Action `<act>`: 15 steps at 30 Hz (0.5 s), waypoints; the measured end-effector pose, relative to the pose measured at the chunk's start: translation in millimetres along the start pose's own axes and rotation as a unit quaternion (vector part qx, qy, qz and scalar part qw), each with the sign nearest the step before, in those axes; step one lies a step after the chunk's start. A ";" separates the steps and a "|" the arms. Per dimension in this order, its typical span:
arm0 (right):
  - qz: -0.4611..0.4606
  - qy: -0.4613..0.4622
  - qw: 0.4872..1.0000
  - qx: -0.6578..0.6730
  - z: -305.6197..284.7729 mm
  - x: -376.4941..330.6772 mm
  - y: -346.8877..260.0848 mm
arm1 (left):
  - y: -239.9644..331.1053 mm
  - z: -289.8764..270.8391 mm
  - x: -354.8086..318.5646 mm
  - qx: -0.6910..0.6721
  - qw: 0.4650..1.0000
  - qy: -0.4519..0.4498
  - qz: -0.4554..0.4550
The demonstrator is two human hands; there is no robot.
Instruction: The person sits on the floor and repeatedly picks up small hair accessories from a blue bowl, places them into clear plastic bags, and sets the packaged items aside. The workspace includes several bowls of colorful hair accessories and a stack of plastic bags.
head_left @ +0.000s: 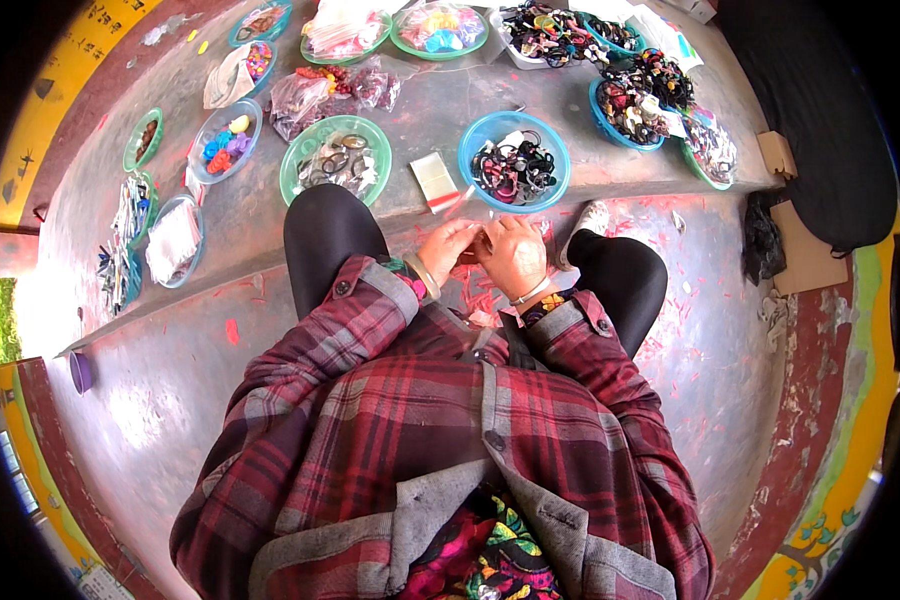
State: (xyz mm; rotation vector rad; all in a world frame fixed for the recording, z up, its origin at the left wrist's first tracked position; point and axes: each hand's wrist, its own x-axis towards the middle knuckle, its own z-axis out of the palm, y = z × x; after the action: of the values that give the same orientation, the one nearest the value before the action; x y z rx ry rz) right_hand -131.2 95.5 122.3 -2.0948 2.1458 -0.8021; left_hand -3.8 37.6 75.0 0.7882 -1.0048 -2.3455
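Observation:
My left hand (446,251) and my right hand (514,259) meet between my knees, fingertips pinched close together. Whatever they hold is too small and covered to make out; a thin pale strip shows just above the fingers. Just beyond them, on the raised ledge, lies a flat cream-coloured card or packet (433,182) with a red edge. To its right stands a blue basin (515,120) holding dark hair ties. Left of the card, a green basin (384,160) holds dark ring-shaped bands and pale scraps.
More basins of hair ties (630,112), coloured pieces (228,145) and white packets (175,240) stand along the ledge (250,228). Clear bags (315,100) of dark red items lie behind. Red scraps (650,310) litter the lower floor. Cardboard (808,250) and a black bag (763,238) lie right.

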 end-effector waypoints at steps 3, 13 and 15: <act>-0.012 -0.002 0.999 0.052 -8.4 1.9 -5.7 | 2.4 -10.7 3.6 0.005 1.000 -0.027 -0.005; 0.281 -0.218 0.794 0.493 -0.6 0.3 47.3 | 19.6 -12.1 -0.1 0.105 0.992 -0.017 -0.064; 0.324 -0.280 0.699 0.573 -2.8 -3.0 47.5 | 22.1 -11.2 -1.7 0.118 0.988 -0.057 -0.081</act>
State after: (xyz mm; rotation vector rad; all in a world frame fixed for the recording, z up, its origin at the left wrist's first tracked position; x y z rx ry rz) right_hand -175.9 97.2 105.6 -0.6937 1.2324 -0.8588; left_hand 9.0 19.3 85.9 0.8604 -1.3311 -2.4624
